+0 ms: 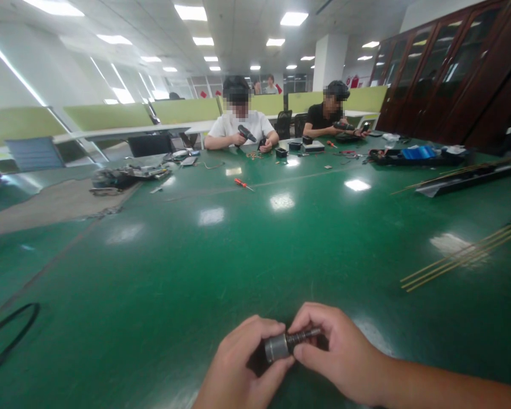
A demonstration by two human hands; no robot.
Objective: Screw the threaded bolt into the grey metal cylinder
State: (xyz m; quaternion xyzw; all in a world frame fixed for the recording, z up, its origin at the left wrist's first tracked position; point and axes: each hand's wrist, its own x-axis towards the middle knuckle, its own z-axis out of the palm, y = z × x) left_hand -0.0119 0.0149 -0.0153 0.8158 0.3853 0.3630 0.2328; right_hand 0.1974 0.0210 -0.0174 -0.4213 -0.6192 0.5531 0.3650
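I have the metal cylinder part point(276, 347) low in my view, right of centre, at the near side of the green tabletop point(174, 272); I can't tell whether it touches the surface. Its long axis runs crosswise: the wide grey barrel faces left, the narrow coiled shaft points right and slightly away from me. My left hand point(244, 360) is clamped around the barrel, thumb and finger on opposite sides; my right hand point(343, 352) pinches the shaft end. Ahead I get open green surface up to a red screwdriver point(242, 184). Thin rods point(464, 255) bound my right, a black loop point(29, 324) my left.
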